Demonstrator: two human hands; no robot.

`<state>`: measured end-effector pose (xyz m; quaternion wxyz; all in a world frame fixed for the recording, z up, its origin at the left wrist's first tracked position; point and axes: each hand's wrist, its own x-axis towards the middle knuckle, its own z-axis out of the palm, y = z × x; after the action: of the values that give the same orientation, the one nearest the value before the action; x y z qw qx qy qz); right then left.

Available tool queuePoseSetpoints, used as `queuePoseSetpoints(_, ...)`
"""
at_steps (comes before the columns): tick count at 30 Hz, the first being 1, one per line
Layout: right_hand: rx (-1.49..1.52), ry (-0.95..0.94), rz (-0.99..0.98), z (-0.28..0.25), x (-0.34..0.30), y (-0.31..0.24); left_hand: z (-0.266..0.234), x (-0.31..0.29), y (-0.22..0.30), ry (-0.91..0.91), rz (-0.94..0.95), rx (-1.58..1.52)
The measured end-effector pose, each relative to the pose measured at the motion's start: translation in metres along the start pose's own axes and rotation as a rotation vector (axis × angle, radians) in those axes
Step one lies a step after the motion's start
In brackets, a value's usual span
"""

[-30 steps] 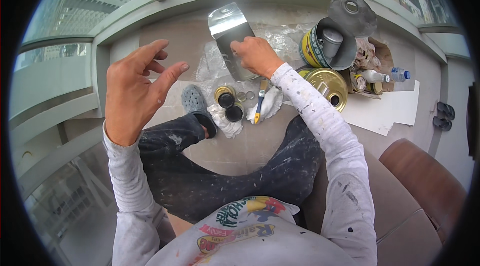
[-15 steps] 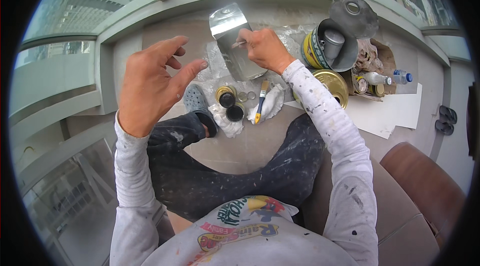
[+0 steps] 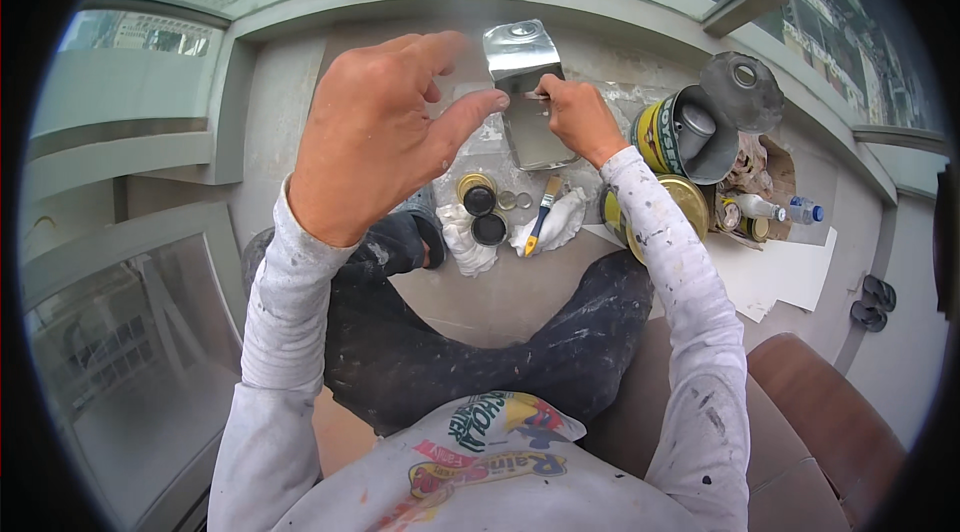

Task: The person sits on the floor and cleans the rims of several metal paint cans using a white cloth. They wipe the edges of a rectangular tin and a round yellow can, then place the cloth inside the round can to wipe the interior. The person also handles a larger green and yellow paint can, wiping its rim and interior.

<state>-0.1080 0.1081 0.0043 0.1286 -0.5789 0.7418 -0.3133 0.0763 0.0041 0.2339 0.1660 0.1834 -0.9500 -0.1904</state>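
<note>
Under the right grip [image 3: 585, 122] and a touch to its left sits an open metal tin [image 3: 522, 52]. That grip's pinching a small pale piece [image 3: 537, 95] over it, can't tell what exactly. Left grip [image 3: 375, 137] is empty, fingers spread, off to the left. Personally I'd go light on the pinch and low over the tin so any drips land inside. Mind the brush [image 3: 543, 217], closer to the body than the right grip.

The left hand [image 3: 372, 132] gapes, thumb spread, while the right hand [image 3: 584, 120] pinches.
</note>
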Motion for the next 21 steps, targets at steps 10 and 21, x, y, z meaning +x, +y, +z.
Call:
queuePoseSetpoints(10,-0.214,-0.179,-0.131,0.009,0.013,-0.009,-0.011,-0.020,-0.021,0.203,0.077,-0.012)
queuePoseSetpoints(21,-0.310,-0.007,-0.126,0.004,-0.001,-0.003,-0.027,-0.029,-0.026,0.161,0.026,-0.050)
